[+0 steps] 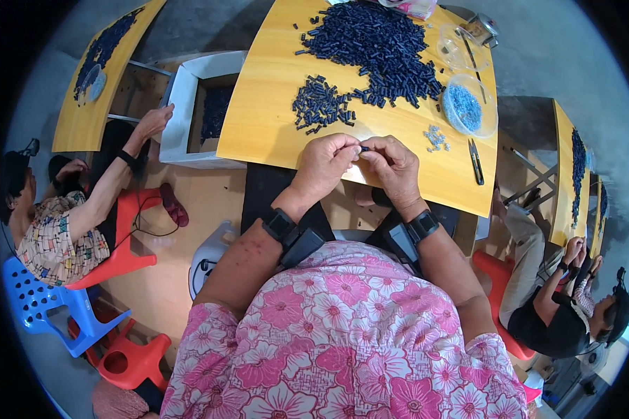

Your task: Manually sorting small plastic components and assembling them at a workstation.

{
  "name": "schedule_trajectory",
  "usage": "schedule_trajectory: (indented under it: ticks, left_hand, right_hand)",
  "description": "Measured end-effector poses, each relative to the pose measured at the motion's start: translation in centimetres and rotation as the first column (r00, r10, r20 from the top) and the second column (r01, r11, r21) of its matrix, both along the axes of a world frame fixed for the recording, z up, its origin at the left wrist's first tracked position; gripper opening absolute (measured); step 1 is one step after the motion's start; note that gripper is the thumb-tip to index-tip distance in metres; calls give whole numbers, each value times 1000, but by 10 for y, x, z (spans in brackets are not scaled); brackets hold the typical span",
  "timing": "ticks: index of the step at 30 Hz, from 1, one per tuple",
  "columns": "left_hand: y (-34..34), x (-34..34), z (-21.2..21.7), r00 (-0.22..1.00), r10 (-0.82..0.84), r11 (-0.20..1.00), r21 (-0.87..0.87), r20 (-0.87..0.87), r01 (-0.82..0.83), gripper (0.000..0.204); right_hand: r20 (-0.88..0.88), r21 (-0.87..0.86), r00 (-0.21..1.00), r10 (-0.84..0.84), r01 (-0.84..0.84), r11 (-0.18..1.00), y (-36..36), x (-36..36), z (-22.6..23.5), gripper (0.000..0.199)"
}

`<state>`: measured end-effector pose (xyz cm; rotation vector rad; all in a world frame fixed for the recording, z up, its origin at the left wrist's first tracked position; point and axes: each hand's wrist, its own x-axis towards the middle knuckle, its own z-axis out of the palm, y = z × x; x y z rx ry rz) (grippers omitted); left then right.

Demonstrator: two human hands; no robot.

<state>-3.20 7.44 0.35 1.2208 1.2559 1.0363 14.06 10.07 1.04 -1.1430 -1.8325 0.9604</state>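
left hand (325, 164): centre of frame, at the near edge of the worktop, fingers curled, pinching a small dark part with the right hand.
right hand (393, 166): just right of the left hand, fingertips meeting it, closed on the same small dark part.
small dark part (364, 148): tiny, between the fingertips of both hands, centre of frame; shape too small to tell.
worktop (265, 119): yellow wood, upper centre of frame, tilted in the fisheye view.
big pile of dark blue pieces (377, 49): top centre, on the worktop, short tube-like bits.
small pile of dark blue pieces (320, 105): just above the hands, touching the big pile's lower edge.
clear bowl (469, 106): upper right on the worktop, holds light blue bits.
empty-looking clear dish (458, 45): above the bowl, contents unclear.
loose pale bits (435, 138): on the worktop, between the right hand and the bowl.
dark tool (476, 160): thin, lying near the worktop's right edge.
wrist bands (281, 225): black, on both wrists.
grey crate (192, 105): left of the worktop, dark pieces inside.
other people: one at left of frame on a red stool (129, 237), one at lower right.
blue chair (38, 300): lower left.
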Motion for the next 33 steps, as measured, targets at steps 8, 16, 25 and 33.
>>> schedule_trajectory:
  ticks: [8,16,25,33]
  left_hand:
    - [2,-5,-3,996,-91,995,37,-12,92,19]
    - [4,-11,-3,990,-137,986,92,-23,138,14]
    - [0,-8,0,991,-133,988,83,34,130,15]
    - [5,-6,-1,992,-127,986,109,23,123,16]
  right_hand:
    - [-36,30,999,26,-25,999,3,6,-5,12]
    - [-113,-46,991,72,-77,996,5,5,-1,14]
    - [-252,-201,967,42,-95,975,1,6,0,15]
    - [-158,-48,987,25,-33,998,3,10,-1,13]
